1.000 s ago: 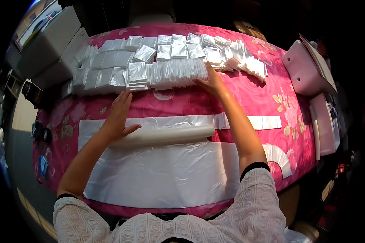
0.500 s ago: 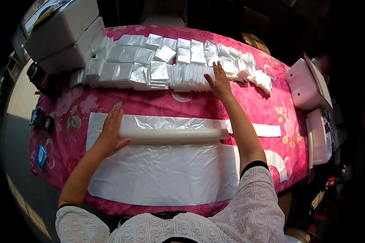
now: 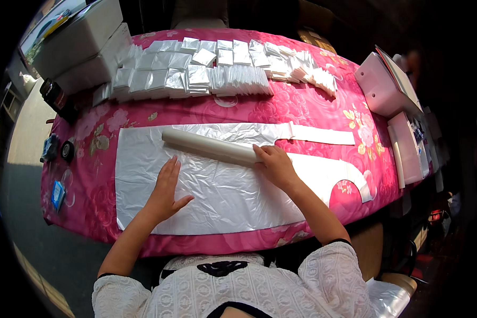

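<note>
A roll of clear plastic film [image 3: 209, 148] lies tilted across flat white plastic sheets [image 3: 217, 196] on the pink flowered tablecloth [image 3: 312, 106]. My right hand [image 3: 274, 164] grips the roll's right end. My left hand [image 3: 167, 188] rests flat on the sheet just below the roll, fingers together, holding nothing. A narrow plastic strip [image 3: 323, 136] runs right from the roll.
Rows of folded silvery-white packets [image 3: 206, 71] line the table's far edge. White boxes [image 3: 82, 42] stand at the far left, a pink case [image 3: 379, 85] and white slabs [image 3: 408, 146] at the right. Small dark items [image 3: 58, 151] sit at the left edge.
My right hand came back from the far packets and took hold of the roll's right end. My left hand slid off the roll toward me onto the sheet. The roll now lies tilted.
</note>
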